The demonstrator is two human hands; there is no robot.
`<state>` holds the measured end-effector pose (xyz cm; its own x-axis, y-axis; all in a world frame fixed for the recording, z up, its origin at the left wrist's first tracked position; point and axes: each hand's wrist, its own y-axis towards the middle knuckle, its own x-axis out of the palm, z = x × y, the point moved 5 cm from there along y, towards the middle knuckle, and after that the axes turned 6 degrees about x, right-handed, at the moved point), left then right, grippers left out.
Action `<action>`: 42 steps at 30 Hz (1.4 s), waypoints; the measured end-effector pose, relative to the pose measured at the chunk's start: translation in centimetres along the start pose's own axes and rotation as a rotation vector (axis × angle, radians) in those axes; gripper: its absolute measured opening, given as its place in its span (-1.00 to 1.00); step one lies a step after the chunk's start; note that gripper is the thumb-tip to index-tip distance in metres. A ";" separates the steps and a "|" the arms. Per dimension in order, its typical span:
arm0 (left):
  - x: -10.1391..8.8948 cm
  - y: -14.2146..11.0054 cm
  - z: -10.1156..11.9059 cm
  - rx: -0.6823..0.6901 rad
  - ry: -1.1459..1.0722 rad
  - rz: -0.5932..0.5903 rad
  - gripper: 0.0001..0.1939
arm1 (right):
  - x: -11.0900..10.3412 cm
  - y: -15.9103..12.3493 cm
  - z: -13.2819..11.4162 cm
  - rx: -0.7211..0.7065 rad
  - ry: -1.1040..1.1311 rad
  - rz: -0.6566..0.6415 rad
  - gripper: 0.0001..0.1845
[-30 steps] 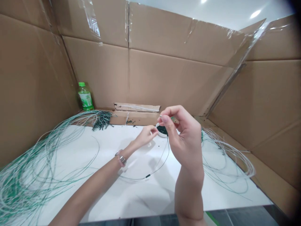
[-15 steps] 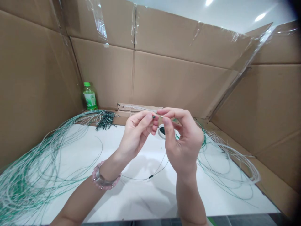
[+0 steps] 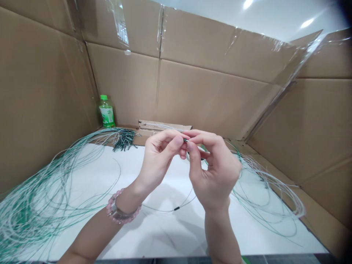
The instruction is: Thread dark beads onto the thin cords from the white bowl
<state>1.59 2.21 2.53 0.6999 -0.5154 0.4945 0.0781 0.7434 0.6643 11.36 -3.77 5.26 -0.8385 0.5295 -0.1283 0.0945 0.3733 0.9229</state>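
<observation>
My left hand [image 3: 161, 157] and my right hand [image 3: 213, 167] are raised together above the white table [image 3: 170, 227], fingertips touching. My left hand pinches a small dark bead [image 3: 184, 140] between thumb and forefinger. My right hand pinches the end of a thin green wire [image 3: 187, 200] right against that bead. The wire hangs down from my right hand and curves over the table, with another dark bead [image 3: 176, 208] on it. A small white bowl of dark beads is almost fully hidden behind my hands.
A big tangle of green and white wires [image 3: 35, 205] covers the left of the table; a smaller coil [image 3: 269, 198] lies on the right. A green bottle [image 3: 106, 113] stands at the back left. Cardboard walls [image 3: 209, 91] enclose the table on three sides.
My left hand came back from the bowl with a bead and rose to meet my right hand. The two hands have now closed together, bead against wire end.
</observation>
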 end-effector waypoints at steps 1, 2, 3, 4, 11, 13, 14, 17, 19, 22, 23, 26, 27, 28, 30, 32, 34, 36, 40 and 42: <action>-0.1 0.0 0.1 0.019 0.022 -0.006 -0.88 | 0.0 0.0 0.0 -0.004 -0.012 0.006 -0.82; -0.1 0.0 0.1 0.040 0.045 -0.015 -0.89 | 0.0 0.0 -0.1 -0.008 -0.021 0.008 -0.82; -0.2 -0.1 0.2 0.064 0.071 -0.028 -0.89 | -0.1 0.0 -0.1 -0.012 -0.030 0.009 -0.82; -0.2 -0.1 0.3 0.091 0.097 -0.040 -0.89 | -0.1 0.0 -0.1 -0.019 -0.044 0.010 -0.82; -0.3 -0.1 0.4 0.190 0.186 -0.053 -0.89 | -0.5 0.2 -0.4 -0.063 -0.135 0.024 -0.81; -0.3 -0.1 0.5 0.183 0.181 -0.045 -0.90 | -0.5 0.2 -0.3 -0.046 -0.124 0.024 -0.80; -0.3 -0.1 0.5 0.178 0.174 -0.044 -0.90 | -0.5 0.2 -0.3 -0.039 -0.110 0.024 -0.80; -0.3 -0.2 0.5 0.152 0.145 -0.037 -0.88 | -0.3 0.2 -0.2 -0.032 -0.055 0.021 -0.80; -0.3 -0.2 0.4 0.130 0.130 -0.022 -0.87 | -0.3 0.1 -0.1 -0.027 -0.015 0.020 -0.80; -0.2 -0.2 0.4 0.115 0.122 -0.006 -0.87 | -0.3 0.1 0.1 -0.015 0.029 0.036 -0.78; -0.2 -0.2 0.4 0.114 0.122 -0.010 -0.87 | -0.3 0.1 0.1 -0.011 0.041 0.046 -0.77; -0.1 -0.2 0.4 0.121 0.124 -0.028 -0.88 | -0.4 0.0 0.2 0.004 0.065 0.061 -0.77; -0.1 -0.2 0.5 0.126 0.125 -0.034 -0.88 | -0.4 0.0 0.2 0.009 0.067 0.060 -0.77; -0.1 -0.2 0.5 0.131 0.126 -0.037 -0.88 | -0.4 0.0 0.2 0.013 0.069 0.058 -0.77; -0.1 -0.2 0.5 0.143 0.126 -0.043 -0.88 | -0.4 0.0 0.3 0.019 0.079 0.056 -0.77; 0.0 -0.2 0.5 0.153 0.123 -0.051 -0.88 | -0.4 -0.1 0.3 0.029 0.094 0.061 -0.76; 0.1 -0.2 0.6 0.158 0.120 -0.056 -0.88 | -0.4 -0.1 0.3 0.035 0.105 0.071 -0.76; 0.1 -0.2 0.6 0.159 0.127 -0.052 -0.88 | -0.4 0.0 0.2 0.033 0.107 0.081 -0.75; 0.0 -0.2 0.7 0.158 0.157 -0.033 -0.89 | -0.5 0.0 0.2 0.024 0.103 0.089 -0.76; -0.1 -0.2 0.7 0.158 0.162 -0.028 -0.89 | -0.5 0.1 0.2 0.021 0.098 0.087 -0.76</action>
<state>1.04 1.79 2.72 0.8049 -0.4504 0.3863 -0.0036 0.6473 0.7622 11.89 -3.86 5.30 -0.8749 0.4842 -0.0114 0.1792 0.3454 0.9212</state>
